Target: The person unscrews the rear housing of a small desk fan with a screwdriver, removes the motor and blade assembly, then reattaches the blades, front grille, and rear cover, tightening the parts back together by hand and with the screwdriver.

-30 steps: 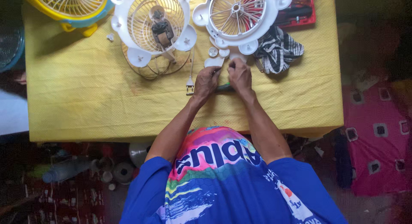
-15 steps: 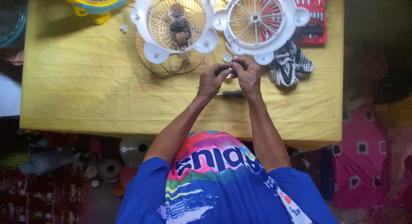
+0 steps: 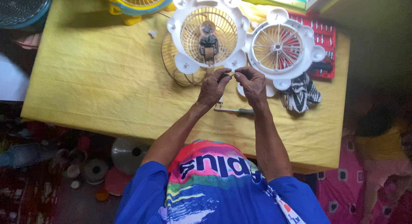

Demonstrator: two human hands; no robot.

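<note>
My left hand and my right hand are raised together above the yellow table, fingertips pinched on a thin wire between them. Just beyond them lies a white fan housing with a small motor in its grille. To its right is a second white fan guard. Under my hands, a green-handled screwdriver lies on the cloth. A metal wire guard sticks out from under the left housing.
A yellow and blue fan stands at the far edge. A red tool case and a black-and-white striped cloth lie at the right. Jars, lids and clutter sit on the floor at the lower left.
My hands have lifted from the cloth near the screwdriver and moved toward the fan housings. The view has shifted, so the table sits lower in the frame.
</note>
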